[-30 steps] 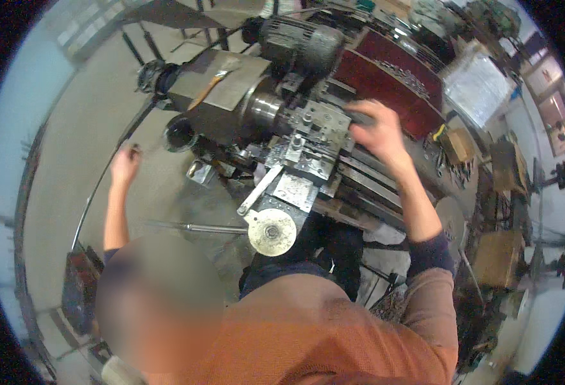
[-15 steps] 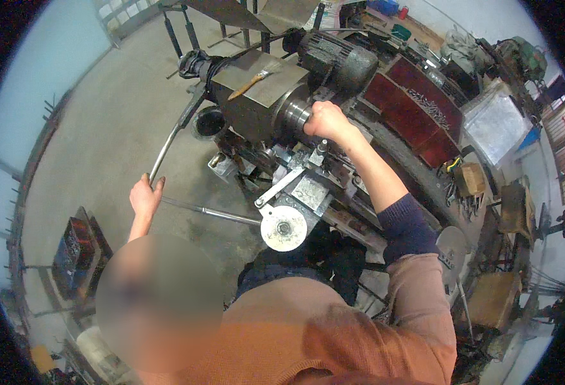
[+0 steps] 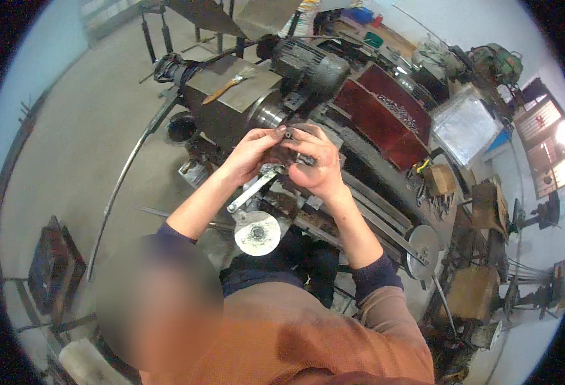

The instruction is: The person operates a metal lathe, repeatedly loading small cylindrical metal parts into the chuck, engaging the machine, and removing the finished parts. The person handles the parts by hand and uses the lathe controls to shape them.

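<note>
While pinching a small dark piece by its round, apparently hollow end, holds the left hand and the right hand close together over the lathe carriage. Has the left hand closed on the piece between thumb and bent fingers, and the right hand curled in from the other side, gripping it too as far as visible; cannot tell of anything more inside that palm. Seems to share the hold between both sides to steady something so small, with the round end turned up into plain sight. Touches neither the flat steel lever nor the pale round dial just below the wrists, both probably set on the near side for easy reach. Off to the left, touches nothing of the long metal rod, presumably long for leverage. Faces, beyond both hands, a bright steel spindle end projecting from the boxy headstock. Apparently uses that flat top as a handy shelf for a wooden-handled brush. Has farther back a ribbed motor and, beside it, a red tray of small metal pieces, walled apparently against spilling. Ends farthest off at a lit window.
</note>
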`<action>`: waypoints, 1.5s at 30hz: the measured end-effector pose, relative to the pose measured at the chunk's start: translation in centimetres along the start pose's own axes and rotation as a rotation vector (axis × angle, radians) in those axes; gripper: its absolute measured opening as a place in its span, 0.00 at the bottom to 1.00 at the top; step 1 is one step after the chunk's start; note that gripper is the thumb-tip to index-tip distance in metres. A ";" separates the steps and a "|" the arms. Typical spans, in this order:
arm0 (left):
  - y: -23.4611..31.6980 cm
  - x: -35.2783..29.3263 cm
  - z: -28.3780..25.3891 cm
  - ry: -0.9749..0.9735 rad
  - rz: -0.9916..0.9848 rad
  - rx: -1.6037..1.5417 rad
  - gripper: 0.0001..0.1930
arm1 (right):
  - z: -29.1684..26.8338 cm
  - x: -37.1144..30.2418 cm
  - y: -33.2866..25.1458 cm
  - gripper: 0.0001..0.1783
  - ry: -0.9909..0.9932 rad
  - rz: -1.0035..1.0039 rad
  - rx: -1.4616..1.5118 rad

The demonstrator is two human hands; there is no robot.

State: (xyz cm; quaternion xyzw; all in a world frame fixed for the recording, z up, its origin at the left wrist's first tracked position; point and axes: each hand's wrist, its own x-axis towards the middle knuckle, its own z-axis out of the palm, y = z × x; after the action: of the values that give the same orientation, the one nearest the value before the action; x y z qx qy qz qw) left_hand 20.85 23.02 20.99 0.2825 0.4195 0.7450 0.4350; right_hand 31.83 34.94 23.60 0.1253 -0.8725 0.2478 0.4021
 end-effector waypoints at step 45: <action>15.5 -14.2 -41.0 1.139 -0.559 1.893 0.14 | 5.1 3.5 10.1 0.14 -0.669 0.526 -0.382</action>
State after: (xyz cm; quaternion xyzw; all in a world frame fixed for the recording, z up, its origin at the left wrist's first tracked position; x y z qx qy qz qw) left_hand -11.17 -9.22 13.66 0.0147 0.9980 0.0265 -0.0557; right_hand 22.09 40.67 20.14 -0.1033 -0.9864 0.1220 0.0379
